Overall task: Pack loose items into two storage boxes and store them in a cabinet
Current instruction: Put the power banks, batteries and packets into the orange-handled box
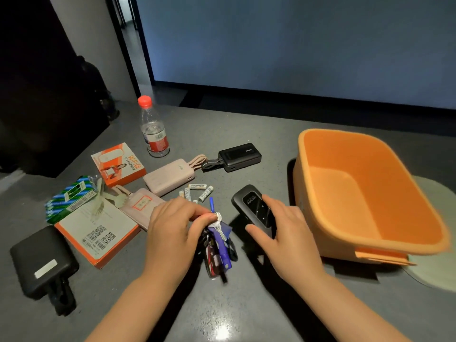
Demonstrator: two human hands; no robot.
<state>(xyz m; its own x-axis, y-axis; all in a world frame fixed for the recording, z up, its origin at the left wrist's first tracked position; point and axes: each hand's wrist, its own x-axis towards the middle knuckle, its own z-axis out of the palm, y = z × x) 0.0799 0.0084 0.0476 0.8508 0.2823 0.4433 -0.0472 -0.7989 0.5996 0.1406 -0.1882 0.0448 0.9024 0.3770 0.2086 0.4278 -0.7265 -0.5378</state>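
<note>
An orange storage box (pixel 328 225) stands open and empty at the right of the grey table. My left hand (pixel 172 225) pinches a bunch of keys and fobs (pixel 218 248) that hangs down to the tabletop. My right hand (pixel 283 233) grips a small black device with a glossy screen (pixel 254 203), thumb on its near end, fingers along its right side. Several white batteries (pixel 199 191) and a blue pen (pixel 211 203) lie just beyond my left hand.
Two pink power banks (pixel 167 176) (pixel 138 206), a black power bank (pixel 239 156), another black one (pixel 42 260), two orange cartons (pixel 118 164) (pixel 98 233), a green-blue packet (pixel 69 196) and a water bottle (pixel 154 129) are spread over the left half. The table's left edge drops off nearby.
</note>
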